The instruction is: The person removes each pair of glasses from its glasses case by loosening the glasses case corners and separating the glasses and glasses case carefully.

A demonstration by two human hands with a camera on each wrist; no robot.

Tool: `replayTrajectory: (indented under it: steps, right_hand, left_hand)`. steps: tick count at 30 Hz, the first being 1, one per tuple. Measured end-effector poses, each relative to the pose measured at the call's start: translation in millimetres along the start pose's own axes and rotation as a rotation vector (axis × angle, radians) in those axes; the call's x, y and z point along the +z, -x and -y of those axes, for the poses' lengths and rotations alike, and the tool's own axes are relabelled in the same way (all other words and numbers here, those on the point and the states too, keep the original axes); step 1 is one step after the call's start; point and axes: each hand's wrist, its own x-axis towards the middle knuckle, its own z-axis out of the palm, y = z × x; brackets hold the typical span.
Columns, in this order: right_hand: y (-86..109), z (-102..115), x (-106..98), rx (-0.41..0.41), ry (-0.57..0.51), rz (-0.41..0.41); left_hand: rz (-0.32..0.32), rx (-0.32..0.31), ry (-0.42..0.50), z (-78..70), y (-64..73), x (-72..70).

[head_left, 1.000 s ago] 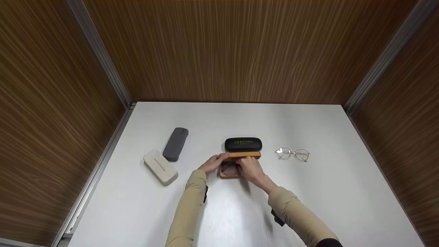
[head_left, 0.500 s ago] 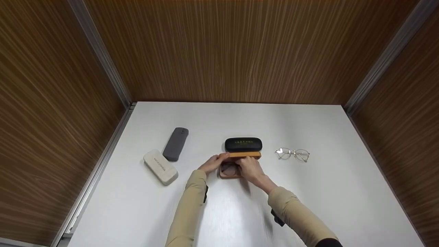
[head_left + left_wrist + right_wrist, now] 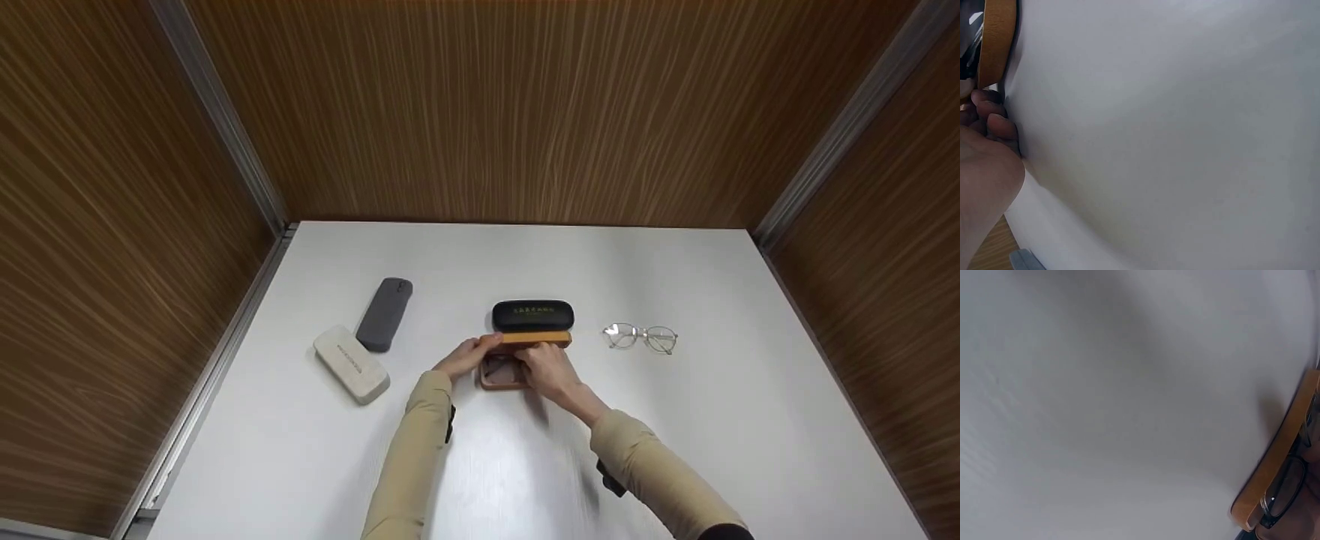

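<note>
An orange-brown glasses case (image 3: 504, 387) lies with its lid raised at the middle of the table. My left hand (image 3: 465, 358) grips its left end, thumb on the lid's edge; curled fingers (image 3: 1002, 126) show beside the case in the left wrist view. Inside lies a pair of dark-framed glasses (image 3: 1297, 493), partly visible in the right wrist view. My right hand (image 3: 551, 373) reaches into the case's right half with bent fingers and pinches the glasses. The fingertips are hidden in the head view.
Just behind the case lies a black glasses case (image 3: 532, 316). Thin metal-framed glasses (image 3: 640, 337) lie to the right. On the left are a grey case (image 3: 384, 315) and a cream case (image 3: 351, 365). Wood-grain panels (image 3: 480, 112) wall the table (image 3: 675, 450).
Both hands stay at the case. The dark glasses inside have shifted slightly, with less of the lens outline showing. My right sleeve has moved a touch to the right.
</note>
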Motion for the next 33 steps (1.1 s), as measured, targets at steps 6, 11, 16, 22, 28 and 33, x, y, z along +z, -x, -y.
replayTrajectory:
  steps: [6,11,16,22,28,33]
  right_hand:
    - [2.0,1.1,-4.6,-0.031,0.013,-0.037]
    - [4.0,1.6,-9.0,-0.053,-0.005,-0.057]
    - [7.8,2.5,-17.5,-0.054,-0.012,-0.060]
    - [12.3,1.3,-26.8,-0.066,-0.008,-0.065]
    - [16.5,-1.4,-37.6,-0.081,0.001,-0.040]
    - [19.7,-5.7,-45.6,-0.069,-0.010,-0.015]
  left_hand:
    - [0.011,0.021,0.017,-0.4,-0.2,-0.2]
    - [0.021,0.038,0.010,-0.7,-0.3,-0.7]
    - [0.014,0.039,-0.007,-0.7,-1.5,-0.3]
    - [-0.005,0.025,-0.057,-0.4,-1.2,-1.0]
    - [-0.004,0.035,-0.080,-0.6,-0.1,-1.4]
    - [-0.010,0.020,-0.057,-0.5,1.9,-2.3]
